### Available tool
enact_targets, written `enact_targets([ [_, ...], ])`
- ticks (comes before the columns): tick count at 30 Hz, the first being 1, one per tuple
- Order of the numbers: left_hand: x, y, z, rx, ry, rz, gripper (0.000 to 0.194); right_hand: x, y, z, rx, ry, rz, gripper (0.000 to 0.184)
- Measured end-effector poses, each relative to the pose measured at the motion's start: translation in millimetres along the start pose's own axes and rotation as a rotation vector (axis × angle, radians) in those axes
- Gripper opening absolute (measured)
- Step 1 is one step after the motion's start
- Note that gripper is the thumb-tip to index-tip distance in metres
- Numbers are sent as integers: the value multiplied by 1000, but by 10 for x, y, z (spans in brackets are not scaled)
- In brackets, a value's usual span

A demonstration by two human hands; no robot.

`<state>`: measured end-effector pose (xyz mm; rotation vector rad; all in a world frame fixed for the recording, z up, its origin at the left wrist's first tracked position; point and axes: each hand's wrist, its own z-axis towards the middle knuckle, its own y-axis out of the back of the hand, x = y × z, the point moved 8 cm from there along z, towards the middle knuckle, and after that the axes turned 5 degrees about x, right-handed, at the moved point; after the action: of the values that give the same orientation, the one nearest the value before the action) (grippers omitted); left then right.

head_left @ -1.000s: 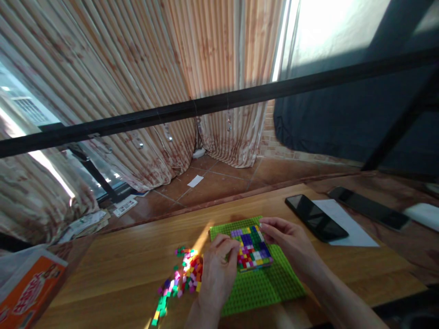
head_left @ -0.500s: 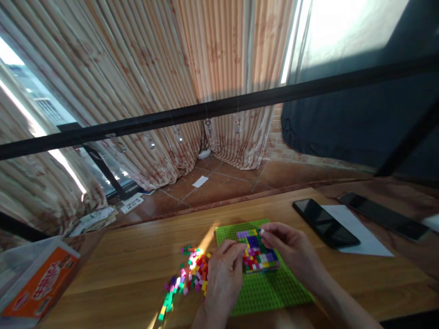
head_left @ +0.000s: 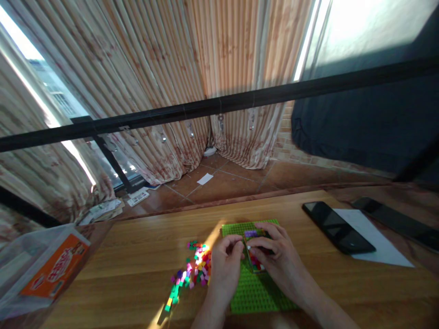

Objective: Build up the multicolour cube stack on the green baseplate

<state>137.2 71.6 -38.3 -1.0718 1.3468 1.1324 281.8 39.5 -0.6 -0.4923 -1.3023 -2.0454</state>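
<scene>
A green studded baseplate (head_left: 260,292) lies on the wooden table with a block of small coloured bricks (head_left: 255,264) on it. My right hand (head_left: 283,253) is over that block and covers most of it. Between its thumb and fingertips shows a small white brick (head_left: 249,248), at the block's left side. My left hand (head_left: 228,262) is closed just left of the block, thumb and forefinger pinched together; anything between them is hidden. To its left lies a scattered pile of loose coloured bricks (head_left: 197,269), partly in bright sunlight.
A black phone (head_left: 338,226) rests partly on white paper (head_left: 387,249) at the right, with a long dark object (head_left: 398,219) beyond it. A plastic bag with an orange label (head_left: 56,267) is at the left. A dark rail (head_left: 178,112) crosses before the curtains.
My right hand has moved left and down over the brick block with the white brick, close to my left hand. The whole view has shifted slightly.
</scene>
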Motion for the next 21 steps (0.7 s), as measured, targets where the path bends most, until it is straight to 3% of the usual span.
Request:
enact_targets([
  [6,67,-126,37,42,86,-195,16,-36,-45,-7,1,-56,-2,21],
  [21,161,-167,93,6,48,-179,18,-111,-5,-4,-19,-141,58,17],
])
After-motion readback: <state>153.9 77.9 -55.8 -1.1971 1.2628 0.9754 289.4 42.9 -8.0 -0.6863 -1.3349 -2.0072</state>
